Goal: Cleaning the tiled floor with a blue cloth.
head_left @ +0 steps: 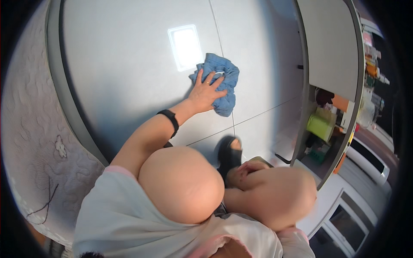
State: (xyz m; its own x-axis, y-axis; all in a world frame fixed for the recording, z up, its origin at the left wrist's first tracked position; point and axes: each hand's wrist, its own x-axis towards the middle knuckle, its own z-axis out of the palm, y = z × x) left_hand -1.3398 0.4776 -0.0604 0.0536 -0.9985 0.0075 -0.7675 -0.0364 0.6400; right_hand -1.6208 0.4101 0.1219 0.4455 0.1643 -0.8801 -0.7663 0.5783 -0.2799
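Plainly, most of the view is a pale tiled floor (124, 51) with dark seams, reaching from its left edge along a bed (28, 99) under a quilted cover to its right edge beside a tall, light cabinet (333, 47). Lower down come the person's bare, bent knees, the left knee (183, 185) and the right knee (279, 189), above a grey shirt (129, 206) trimmed in pink. A crumpled blue cloth (226, 101) lies on the floor between those two edges, over a seam, just beyond the corner where the tiles meet. In the cabinet's open compartment sits a lime-green box (319, 125). Near the right knee, a black sandal (230, 159) stands on the floor. The left hand (206, 91) rests palm down on the cloth's left part, fingers spread and slightly bent, not closed around it. The right hand (251, 167) shows only partly, beside the right knee; whether its fingers are curled or straight I cannot tell. A black band (172, 121) circles the left wrist, and a thin ring (208, 82) sits on one left finger.
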